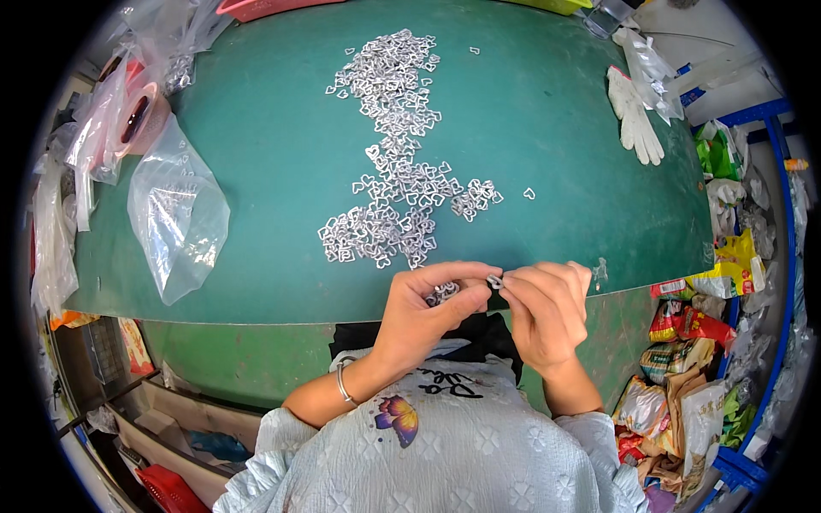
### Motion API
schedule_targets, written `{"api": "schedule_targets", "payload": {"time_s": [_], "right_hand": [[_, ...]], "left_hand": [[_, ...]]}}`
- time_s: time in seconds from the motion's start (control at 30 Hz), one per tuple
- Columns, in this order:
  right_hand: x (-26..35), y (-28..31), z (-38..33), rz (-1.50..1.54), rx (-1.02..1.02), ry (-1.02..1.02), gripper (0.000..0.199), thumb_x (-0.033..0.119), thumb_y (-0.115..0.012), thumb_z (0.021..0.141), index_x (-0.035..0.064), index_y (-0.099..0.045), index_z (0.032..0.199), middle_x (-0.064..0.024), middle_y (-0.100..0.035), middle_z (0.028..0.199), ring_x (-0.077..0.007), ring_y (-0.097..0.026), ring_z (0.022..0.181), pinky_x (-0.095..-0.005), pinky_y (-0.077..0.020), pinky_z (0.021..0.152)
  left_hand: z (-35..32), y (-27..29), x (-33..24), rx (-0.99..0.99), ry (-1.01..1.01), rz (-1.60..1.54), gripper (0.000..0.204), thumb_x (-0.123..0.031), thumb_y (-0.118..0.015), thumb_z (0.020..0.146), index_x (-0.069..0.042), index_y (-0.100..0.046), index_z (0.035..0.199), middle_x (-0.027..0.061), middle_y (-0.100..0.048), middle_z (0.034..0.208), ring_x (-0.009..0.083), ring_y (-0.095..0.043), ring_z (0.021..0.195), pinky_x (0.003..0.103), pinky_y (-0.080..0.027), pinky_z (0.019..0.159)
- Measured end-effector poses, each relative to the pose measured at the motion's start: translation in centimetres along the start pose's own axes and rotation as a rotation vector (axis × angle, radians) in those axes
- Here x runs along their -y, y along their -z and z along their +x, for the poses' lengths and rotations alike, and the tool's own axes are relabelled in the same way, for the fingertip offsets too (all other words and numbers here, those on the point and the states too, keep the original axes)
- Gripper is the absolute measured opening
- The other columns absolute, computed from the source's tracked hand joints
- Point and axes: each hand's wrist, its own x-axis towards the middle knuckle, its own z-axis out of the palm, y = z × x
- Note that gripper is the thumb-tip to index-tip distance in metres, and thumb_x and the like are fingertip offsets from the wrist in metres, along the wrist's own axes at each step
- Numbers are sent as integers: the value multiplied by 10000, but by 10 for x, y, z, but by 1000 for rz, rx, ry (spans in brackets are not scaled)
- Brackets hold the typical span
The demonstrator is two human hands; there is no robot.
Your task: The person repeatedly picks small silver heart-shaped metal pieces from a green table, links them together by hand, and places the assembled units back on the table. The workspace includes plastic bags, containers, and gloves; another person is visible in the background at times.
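Observation:
My left hand (pixel 415 309) is closed around several small silver heart-shaped metal pieces (pixel 443 293) in its palm. One more heart-shaped piece (pixel 495 281) sits between the fingertips of both hands, just over the table's near edge. My right hand (pixel 547 312) pinches that piece from the right, its other fingers curled. Beyond my hands, a long heap of the same heart outlines (pixel 376 232) runs away across the green table (pixel 282 154). A single loose heart (pixel 529 194) lies right of the heap, and another (pixel 474 50) near the far end.
A clear plastic bag (pixel 178 214) lies on the left, beside a pink container (pixel 144 120) and more bags. On the far right rests a white glove (pixel 633 120). A red tray (pixel 274 7) shows at the back. Colourful packages (pixel 667 346) are heaped below, right of the table.

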Motion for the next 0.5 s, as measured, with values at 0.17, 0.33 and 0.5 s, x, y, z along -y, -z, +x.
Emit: {"api": "schedule_targets", "payload": {"time_s": [0.17, 0.33, 0.5], "right_hand": [[-4, 0, 1, 32, 26, 53, 237, 37, -668, 594, 48, -656, 831, -33, -605, 826, -194, -550, 726, -316, -360, 629], [-4, -3, -1, 16, 10, 45, 237, 21, -670, 589, 51, -658, 824, -28, -605, 821, -195, -546, 739, -311, -367, 637], [-3, -11, 2, 261, -14, -157, 262, -6, -691, 573, 15, -651, 831, -67, -597, 813, -231, -543, 749, -327, -400, 656]], "left_hand": [[2, 1, 2, 30, -14, -13, 183, -55, -568, 834, 29, -629, 985, 42, -573, 709, 20, -401, 545, 160, -260, 438], [4, 4, 6, 79, -77, 26, 179, -37, -562, 836, 37, -625, 986, 71, -588, 717, 24, -378, 520, 167, -251, 426], [4, 7, 2, 70, 39, -145, 174, -67, -564, 858, 25, -635, 987, 46, -587, 686, 18, -362, 507, 169, -256, 421]]}}
